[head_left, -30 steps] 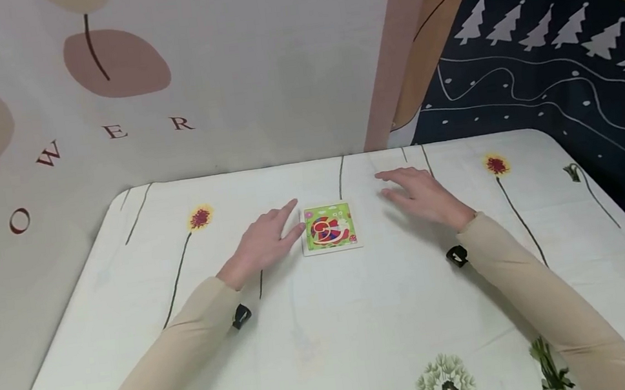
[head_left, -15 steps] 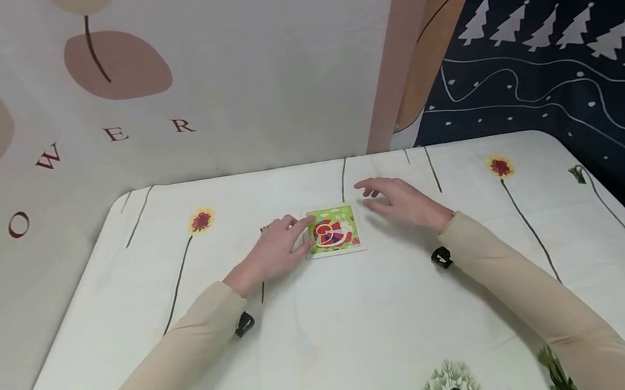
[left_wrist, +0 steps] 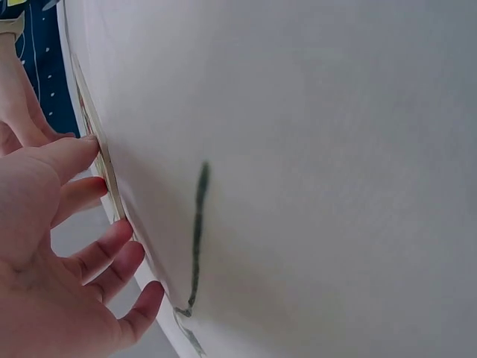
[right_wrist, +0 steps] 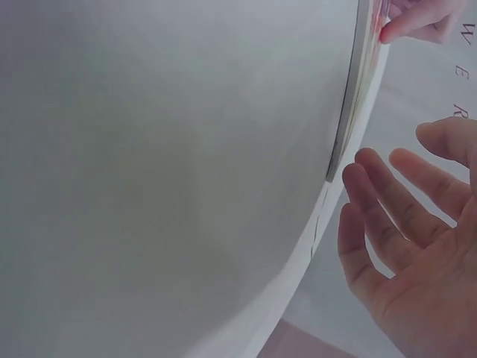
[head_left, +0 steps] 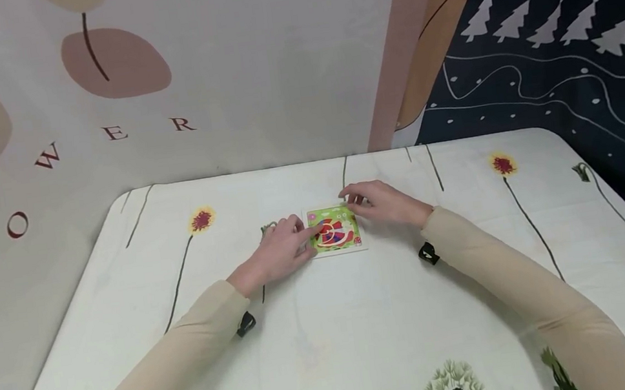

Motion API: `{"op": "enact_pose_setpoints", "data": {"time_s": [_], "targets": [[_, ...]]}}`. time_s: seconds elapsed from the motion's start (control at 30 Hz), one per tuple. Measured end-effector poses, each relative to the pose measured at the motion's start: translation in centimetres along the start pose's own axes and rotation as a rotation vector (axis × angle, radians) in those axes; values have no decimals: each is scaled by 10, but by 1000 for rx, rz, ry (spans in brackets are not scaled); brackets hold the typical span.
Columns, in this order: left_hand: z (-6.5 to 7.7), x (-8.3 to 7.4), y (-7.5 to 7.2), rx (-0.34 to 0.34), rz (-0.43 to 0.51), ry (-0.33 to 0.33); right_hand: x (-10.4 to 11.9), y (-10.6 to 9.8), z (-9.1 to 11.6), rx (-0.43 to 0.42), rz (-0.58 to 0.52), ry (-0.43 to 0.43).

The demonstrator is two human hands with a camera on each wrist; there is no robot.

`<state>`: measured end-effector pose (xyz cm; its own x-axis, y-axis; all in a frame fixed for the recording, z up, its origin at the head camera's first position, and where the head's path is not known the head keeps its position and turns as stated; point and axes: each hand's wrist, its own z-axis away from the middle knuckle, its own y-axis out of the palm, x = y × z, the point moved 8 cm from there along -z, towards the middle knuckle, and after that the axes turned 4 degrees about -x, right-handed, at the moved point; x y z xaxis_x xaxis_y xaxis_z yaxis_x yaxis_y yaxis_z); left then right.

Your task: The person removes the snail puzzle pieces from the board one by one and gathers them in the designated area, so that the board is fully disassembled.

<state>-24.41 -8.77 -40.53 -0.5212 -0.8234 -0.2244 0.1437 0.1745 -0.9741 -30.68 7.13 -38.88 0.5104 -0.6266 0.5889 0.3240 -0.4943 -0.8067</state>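
A small square snail picture puzzle (head_left: 338, 236), green with a red and purple shell and a pale border, lies flat on the table. My left hand (head_left: 280, 252) is at its left side, with the index finger reaching over the picture and the thumb by the near left edge. Seen edge-on in the left wrist view, the puzzle's thin board (left_wrist: 113, 188) touches the fingertips of that hand (left_wrist: 45, 216). Near the upper right corner is my right hand (head_left: 386, 204), fingers loosely bent. The right wrist view shows this hand (right_wrist: 410, 239) holding nothing, beside the board's edge (right_wrist: 343, 138).
A white tablecloth (head_left: 330, 336) printed with flowers and stems covers the table. Behind the far edge hangs a pale cloth (head_left: 275, 82) with printed letters. A dark cloth with white trees (head_left: 544, 75) hangs at the right.
My left hand has moved slightly right, its index finger now over the picture. My right hand has come left to the puzzle's upper right corner.
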Motion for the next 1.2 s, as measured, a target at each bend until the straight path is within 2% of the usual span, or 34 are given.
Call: {"op": "enact_pose_setpoints", "data": {"time_s": [0.23, 0.57, 0.97, 1.2], "targets": [[-1, 0, 2, 17, -24, 9, 3, 6, -12, 1, -2, 2], [1, -1, 4, 5, -15, 30, 10, 28, -31, 113, -24, 1], [3, -3, 1, -6, -30, 43, 21, 41, -52, 173, -7, -6], [3, -5, 0, -18, -39, 58, 26, 44, -55, 206, -42, 8]]}}
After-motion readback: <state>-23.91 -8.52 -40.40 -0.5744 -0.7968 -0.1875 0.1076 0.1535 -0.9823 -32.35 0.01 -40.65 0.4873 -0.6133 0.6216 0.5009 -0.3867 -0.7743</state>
